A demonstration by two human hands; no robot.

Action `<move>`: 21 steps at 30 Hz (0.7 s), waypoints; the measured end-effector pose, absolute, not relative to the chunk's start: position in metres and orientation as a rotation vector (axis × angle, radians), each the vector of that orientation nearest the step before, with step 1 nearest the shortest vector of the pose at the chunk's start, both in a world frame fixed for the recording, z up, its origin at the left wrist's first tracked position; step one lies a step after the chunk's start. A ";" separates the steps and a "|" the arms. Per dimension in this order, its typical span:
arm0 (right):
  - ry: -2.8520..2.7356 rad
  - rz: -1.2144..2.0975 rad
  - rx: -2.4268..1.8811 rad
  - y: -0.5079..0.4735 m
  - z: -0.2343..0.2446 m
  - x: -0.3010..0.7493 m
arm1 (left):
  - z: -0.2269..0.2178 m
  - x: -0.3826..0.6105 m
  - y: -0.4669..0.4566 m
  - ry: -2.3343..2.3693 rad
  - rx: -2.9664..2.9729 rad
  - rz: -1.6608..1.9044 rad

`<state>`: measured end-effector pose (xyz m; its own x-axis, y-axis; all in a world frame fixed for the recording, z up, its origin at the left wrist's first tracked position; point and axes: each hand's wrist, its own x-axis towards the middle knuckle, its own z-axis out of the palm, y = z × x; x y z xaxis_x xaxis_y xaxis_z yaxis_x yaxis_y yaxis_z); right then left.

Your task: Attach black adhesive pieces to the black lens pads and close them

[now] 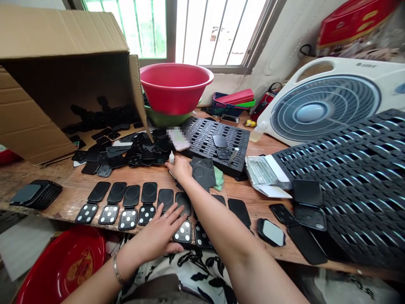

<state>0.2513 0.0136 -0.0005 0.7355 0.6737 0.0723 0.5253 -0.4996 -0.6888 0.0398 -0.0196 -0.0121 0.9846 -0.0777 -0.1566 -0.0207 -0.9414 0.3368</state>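
Observation:
Along the near edge of the table lies a row of black hinged compact cases, opened flat, with round white dots on their lower halves. My left hand rests palm down over the middle of this row, fingers spread, partly covering some cases. Beyond the row, my right hand is closed around a small white bottle, whose pointed tip shows above the fingers. My right forearm hides part of the row. Beside the right hand are dark flat sheets with ring marks.
Loose black pieces are heaped by an open cardboard box. A red basin stands behind. Right are a black slotted crate, a white box of clear strips, a mirror piece, a tilted slotted panel and a fan.

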 end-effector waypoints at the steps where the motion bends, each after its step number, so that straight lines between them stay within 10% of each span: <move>1: -0.902 0.259 -2.204 0.015 0.000 0.251 | -0.012 0.037 -0.019 -0.074 2.791 -0.224; 10: -0.684 0.460 -1.493 -0.161 0.036 0.247 | 0.007 0.062 -0.043 -0.351 2.727 -0.178; 21: -0.156 0.363 -1.746 -0.337 -0.001 0.206 | -0.003 0.104 -0.088 -0.686 2.742 -0.278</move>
